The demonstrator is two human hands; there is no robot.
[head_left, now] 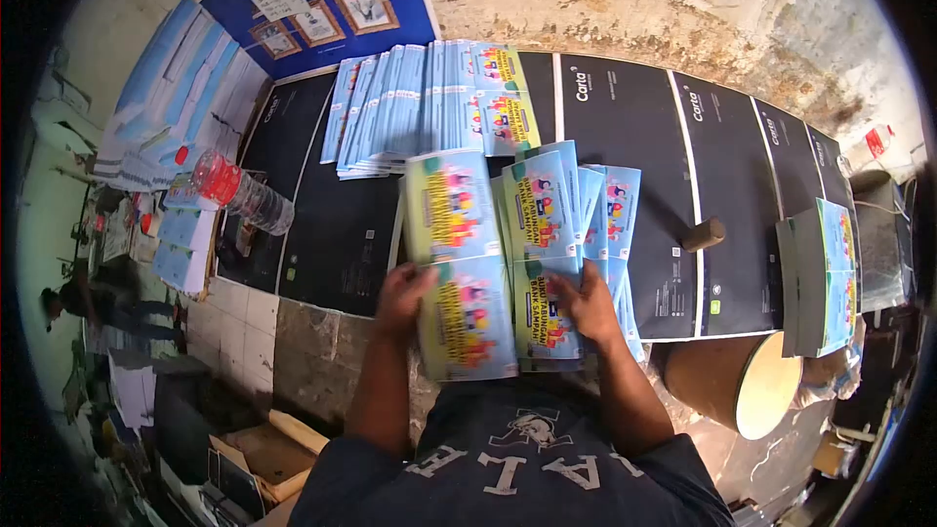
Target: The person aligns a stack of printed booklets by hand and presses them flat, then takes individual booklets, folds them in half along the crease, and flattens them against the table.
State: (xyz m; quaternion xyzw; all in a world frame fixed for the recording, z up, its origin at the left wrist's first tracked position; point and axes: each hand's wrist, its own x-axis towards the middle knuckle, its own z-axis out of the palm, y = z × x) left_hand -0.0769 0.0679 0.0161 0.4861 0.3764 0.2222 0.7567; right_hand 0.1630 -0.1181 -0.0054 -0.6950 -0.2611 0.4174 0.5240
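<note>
My left hand (pixel 402 303) grips the left edge of a stack of printed booklets (pixel 464 268), its thumb on the top cover. The covers are green, yellow and light blue with cartoon figures, two printed one above the other. Against its right side stands a second stack of booklets (pixel 543 224), slightly tilted. My right hand (pixel 589 307) is closed on the right edge of this second stack, fingers partly hidden. More booklets (pixel 615 210) fan out behind that hand. Beyond both stacks, a long overlapping row of booklets (pixel 410 102) lies on the black table (pixel 625 107).
A wooden-looking block (pixel 704 234) sits on the table's right half, and another booklet stack (pixel 825 278) stands at its right end. At the left are a plastic bottle (pixel 244 193) and tall paper piles (pixel 176 88). A round drum (pixel 732 385) stands below the front edge.
</note>
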